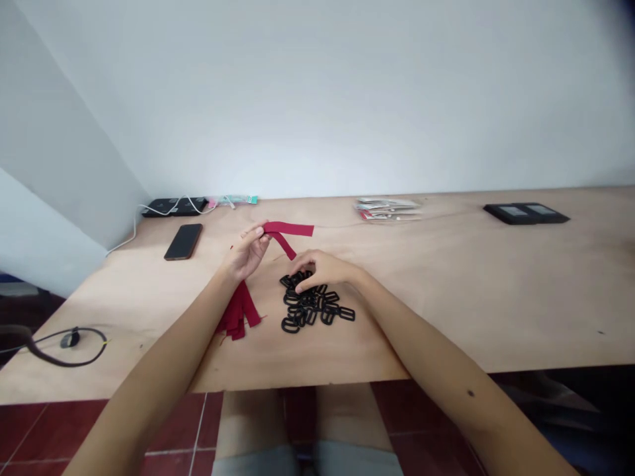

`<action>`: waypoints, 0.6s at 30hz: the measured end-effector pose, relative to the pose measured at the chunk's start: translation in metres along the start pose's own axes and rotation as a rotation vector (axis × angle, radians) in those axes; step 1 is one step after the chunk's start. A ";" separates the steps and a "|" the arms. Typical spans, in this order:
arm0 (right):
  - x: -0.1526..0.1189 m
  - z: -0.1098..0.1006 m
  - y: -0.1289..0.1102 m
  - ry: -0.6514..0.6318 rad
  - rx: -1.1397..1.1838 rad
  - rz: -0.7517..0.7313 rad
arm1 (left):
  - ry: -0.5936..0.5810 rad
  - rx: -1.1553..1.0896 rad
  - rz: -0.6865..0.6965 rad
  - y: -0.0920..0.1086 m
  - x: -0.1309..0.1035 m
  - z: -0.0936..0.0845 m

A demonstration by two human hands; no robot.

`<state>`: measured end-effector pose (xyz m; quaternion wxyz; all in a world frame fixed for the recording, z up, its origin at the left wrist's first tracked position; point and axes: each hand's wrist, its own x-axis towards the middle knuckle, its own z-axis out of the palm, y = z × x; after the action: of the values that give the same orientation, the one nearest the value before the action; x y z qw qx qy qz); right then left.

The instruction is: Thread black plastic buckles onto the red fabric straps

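Note:
A folded red strip (292, 229) is pinched in my left hand (249, 251), with its two ends sticking out to the right above the table. My right hand (322, 270) is at the top of a pile of black buckles (312, 305), thumb and fingers curved around the upper pieces; whether a buckle is between the fingertips is too small to tell. More red strips (241, 311) lie in a bundle left of the pile, partly hidden by my left forearm.
A phone (183, 242) lies at the left, before a black box (173, 207) with white cables. Plastic packets (387, 209) and a black case (526, 213) sit near the wall. A looped cable (69, 347) is at the left edge of the wooden table (446, 317).

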<state>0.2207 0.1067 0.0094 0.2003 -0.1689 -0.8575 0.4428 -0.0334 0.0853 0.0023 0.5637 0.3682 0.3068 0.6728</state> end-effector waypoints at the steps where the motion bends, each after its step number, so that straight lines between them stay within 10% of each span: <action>1: 0.000 0.000 0.000 -0.025 -0.014 -0.010 | -0.006 0.006 -0.009 -0.001 -0.001 0.000; 18: 0.000 0.006 -0.004 0.280 0.504 0.092 | -0.321 0.187 -0.259 -0.009 -0.019 0.020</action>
<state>0.2171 0.1005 0.0092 0.3322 -0.2120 -0.6758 0.6229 -0.0101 0.0680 0.0026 0.6504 0.4786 0.3187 0.4963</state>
